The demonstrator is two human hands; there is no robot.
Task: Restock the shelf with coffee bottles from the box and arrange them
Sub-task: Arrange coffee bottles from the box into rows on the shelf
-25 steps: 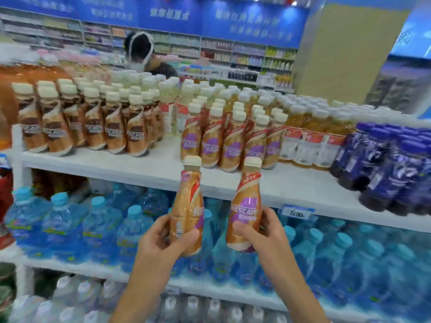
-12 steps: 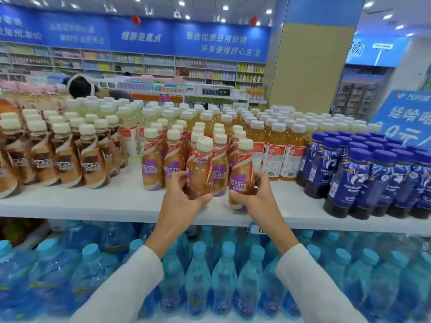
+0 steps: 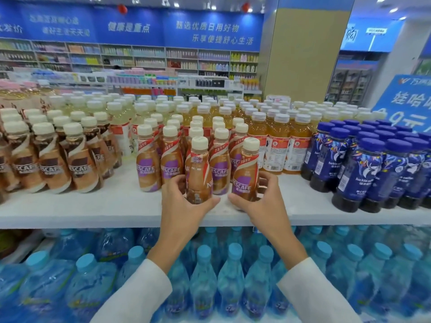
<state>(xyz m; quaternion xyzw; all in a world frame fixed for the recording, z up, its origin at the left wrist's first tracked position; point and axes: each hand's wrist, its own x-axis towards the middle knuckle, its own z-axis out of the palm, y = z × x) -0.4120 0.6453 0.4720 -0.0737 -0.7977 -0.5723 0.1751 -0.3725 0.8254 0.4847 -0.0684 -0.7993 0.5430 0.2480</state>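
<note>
Moved: the left coffee bottle (image 3: 198,173) and the right coffee bottle (image 3: 246,173), which we logged a second ago held up in front of the shelf edge, now stand upright on the white shelf (image 3: 93,206).

Nearest us, under that shelf: packed blue-capped water bottles (image 3: 231,276).

Left hand (image 3: 184,206) is wrapped round the left coffee bottle, whose label is turned sideways. Right hand (image 3: 263,201) is wrapped round the right coffee bottle, label facing us. The pair stand just beside each other, in front of the purple-label coffee rows (image 3: 149,166).

Same shelf, left to right, we list brown-label coffee bottles (image 3: 51,164), amber tea bottles (image 3: 275,141) and dark blue bottles (image 3: 363,169).

Beyond: a beige pillar (image 3: 303,47) and stocked wall shelving (image 3: 140,57) under a blue banner (image 3: 172,26).
</note>
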